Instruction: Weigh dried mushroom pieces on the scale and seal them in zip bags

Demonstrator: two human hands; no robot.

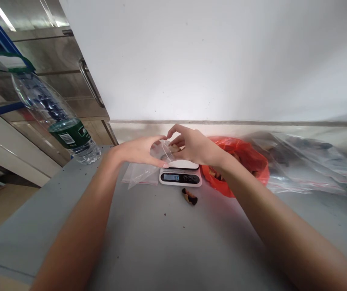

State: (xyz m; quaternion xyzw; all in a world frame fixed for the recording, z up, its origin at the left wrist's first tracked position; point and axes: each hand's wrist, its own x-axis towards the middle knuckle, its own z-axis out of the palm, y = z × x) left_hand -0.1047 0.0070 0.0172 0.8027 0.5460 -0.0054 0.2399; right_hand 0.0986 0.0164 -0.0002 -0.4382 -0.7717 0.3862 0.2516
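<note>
My left hand (144, 150) is curved round a small clear zip bag (163, 150), thumb below and fingers above, over the scale. At the mouth of the bag, the bent fingers of my right hand (188, 144) close on a pale dried piece (175, 148), which looks like peel. Below both hands stands a white digital scale (181, 184); its lit display seems to read 43. A curled dark-brown dried peel (189, 197) lies on the table in front of it. Beside my right forearm, an open red plastic bag (253, 159) holds more brown dried pieces.
Flat clear bags (143, 173) lie left of the scale. More large clear bags (306, 161) are piled at the right. A big water bottle (67, 125) with a green handle stands at the grey table's (149, 242) left edge. A white wall (221, 60) rises behind.
</note>
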